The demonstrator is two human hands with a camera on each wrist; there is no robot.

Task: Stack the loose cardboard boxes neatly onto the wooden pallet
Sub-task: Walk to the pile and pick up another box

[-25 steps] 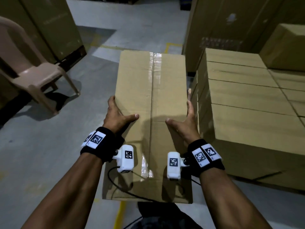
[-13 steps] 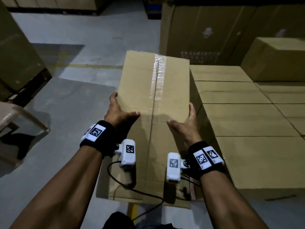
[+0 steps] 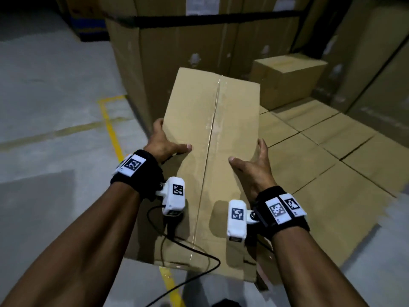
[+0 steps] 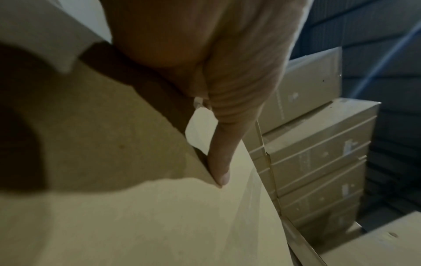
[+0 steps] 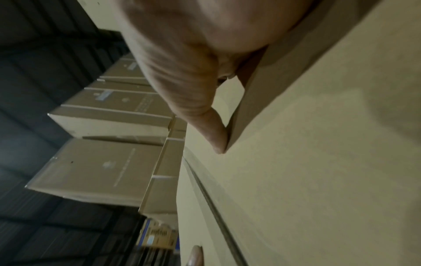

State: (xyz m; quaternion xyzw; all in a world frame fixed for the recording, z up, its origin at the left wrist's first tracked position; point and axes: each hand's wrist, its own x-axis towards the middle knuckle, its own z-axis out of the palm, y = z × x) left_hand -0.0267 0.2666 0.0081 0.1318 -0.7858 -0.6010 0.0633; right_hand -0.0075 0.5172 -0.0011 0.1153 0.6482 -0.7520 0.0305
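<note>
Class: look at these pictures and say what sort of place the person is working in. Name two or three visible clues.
Most likely a warehouse or storeroom. Clues: tall stacks of big cartons strapped with a black band, a flat layer of stacked boxes, and yellow lines painted on the concrete floor.

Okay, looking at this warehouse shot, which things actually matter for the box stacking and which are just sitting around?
Part of the job:
- long taped brown cardboard box, carried
- left hand and right hand, gripping its sides
- flat layer of stacked cardboard boxes
- single box atop the layer

Just around:
- tall cartons behind
- yellow floor line
- black cable
</note>
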